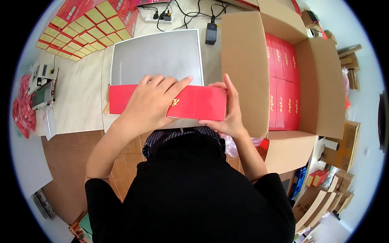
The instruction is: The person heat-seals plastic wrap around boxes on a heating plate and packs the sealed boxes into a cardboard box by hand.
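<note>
A long red box (208, 101) with gold lettering is held level in front of my body, above the near edge of a grey flat panel (156, 54). My left hand (153, 97) lies across its left half with the fingers curled over the far edge, covering part of the lettering. Around the right end is my right hand (231, 111), gripping with fingers and thumb on opposite sides. What lies under the box is hidden.
An open cardboard carton (245, 73) stands at right, packed with several red boxes (283, 87). Stacked red-and-gold boxes (87, 30) rise at the back left. Cables, a power strip (158, 19) and a black device (211, 33) lie behind the panel. A white machine (43, 75) sits far left.
</note>
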`<action>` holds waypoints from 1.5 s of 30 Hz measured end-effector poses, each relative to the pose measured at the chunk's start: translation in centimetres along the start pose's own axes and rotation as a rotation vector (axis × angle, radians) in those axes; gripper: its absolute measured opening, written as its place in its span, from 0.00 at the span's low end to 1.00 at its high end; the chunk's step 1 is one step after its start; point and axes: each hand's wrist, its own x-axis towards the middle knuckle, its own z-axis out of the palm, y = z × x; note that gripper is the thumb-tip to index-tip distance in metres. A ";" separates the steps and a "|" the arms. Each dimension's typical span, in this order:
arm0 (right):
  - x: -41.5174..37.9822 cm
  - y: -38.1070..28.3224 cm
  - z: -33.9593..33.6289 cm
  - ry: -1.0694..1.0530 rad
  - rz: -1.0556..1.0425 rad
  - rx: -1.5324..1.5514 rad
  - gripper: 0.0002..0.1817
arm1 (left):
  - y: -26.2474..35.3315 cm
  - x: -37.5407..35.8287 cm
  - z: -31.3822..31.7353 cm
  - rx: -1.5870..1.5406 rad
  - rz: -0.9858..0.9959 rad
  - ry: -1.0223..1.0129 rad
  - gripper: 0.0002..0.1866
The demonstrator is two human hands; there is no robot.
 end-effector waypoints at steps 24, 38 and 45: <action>6.6 -0.8 -0.4 0.425 0.137 0.752 0.62 | -4.6 -11.5 4.1 -1.380 -0.431 0.667 0.56; 8.0 -2.8 8.1 -0.452 -0.054 -0.747 0.65 | -5.7 -13.4 7.8 -1.507 -0.864 0.817 0.34; 10.6 -1.2 12.5 -0.662 -0.151 -0.626 0.60 | -7.1 -14.4 10.3 -1.669 -1.078 0.713 0.37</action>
